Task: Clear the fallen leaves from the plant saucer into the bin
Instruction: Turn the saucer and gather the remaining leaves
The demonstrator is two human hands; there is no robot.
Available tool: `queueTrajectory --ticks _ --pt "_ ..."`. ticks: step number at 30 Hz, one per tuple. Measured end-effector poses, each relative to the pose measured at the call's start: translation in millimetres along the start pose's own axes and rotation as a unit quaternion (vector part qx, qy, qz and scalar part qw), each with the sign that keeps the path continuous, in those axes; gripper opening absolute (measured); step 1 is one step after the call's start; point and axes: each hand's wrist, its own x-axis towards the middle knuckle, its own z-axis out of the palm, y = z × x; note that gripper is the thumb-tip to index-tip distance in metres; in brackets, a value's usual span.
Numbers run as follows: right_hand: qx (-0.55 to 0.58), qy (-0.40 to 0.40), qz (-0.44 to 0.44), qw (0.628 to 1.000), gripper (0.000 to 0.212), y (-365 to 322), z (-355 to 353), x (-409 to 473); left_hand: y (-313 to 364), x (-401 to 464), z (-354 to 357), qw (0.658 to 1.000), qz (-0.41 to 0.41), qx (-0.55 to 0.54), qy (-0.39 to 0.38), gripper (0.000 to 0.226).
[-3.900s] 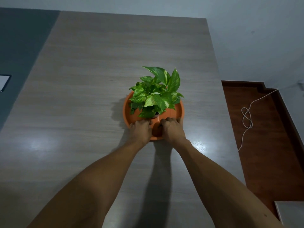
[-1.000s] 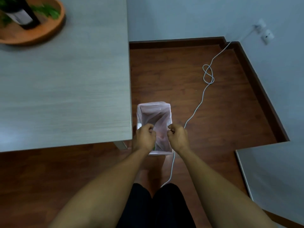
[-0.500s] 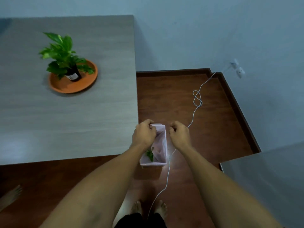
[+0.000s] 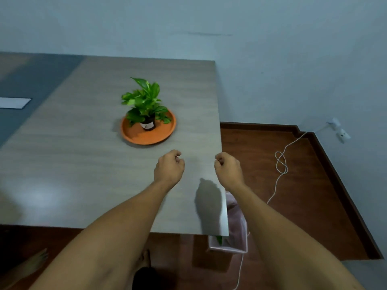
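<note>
Fingers (image 4: 178, 159) of both hands, curled and empty, have risen from bin (image 4: 236, 222) to table (image 4: 83, 164).

Bin (image 4: 237, 225): largely hidden beneath table (image 4: 83, 164) corner and right forearm; contents indistinct. Pot label (image 4: 147, 126): unreadable.
</note>
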Motion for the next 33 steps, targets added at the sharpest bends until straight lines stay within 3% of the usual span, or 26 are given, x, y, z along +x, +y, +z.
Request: queueTrajectory --ticks 8,14,21,26,33 --pt "0.012 -0.018 0.023 0.999 0.03 -119 121 51 -87 118 -113 1.0 -0.015 0.019 -0.014 0.036" --pt "0.003 -0.034 0.045 0.998 0.039 -171 189 69 -136 172 -157 1.0 0.006 0.021 -0.014 0.032" --pt "0.01 -0.028 0.119 0.992 0.054 -179 229 97 -173 223 -164 0.999 -0.017 0.012 -0.038 0.045" --pt "0.058 -0.018 0.18 0.982 0.043 -170 247 116 -187 246 -153 0.997 -0.058 -0.019 -0.047 0.056" --pt "0.186 0.004 0.259 0.948 0.04 -164 275 130 -191 260 -135 0.993 -0.085 -0.062 -0.06 0.038"
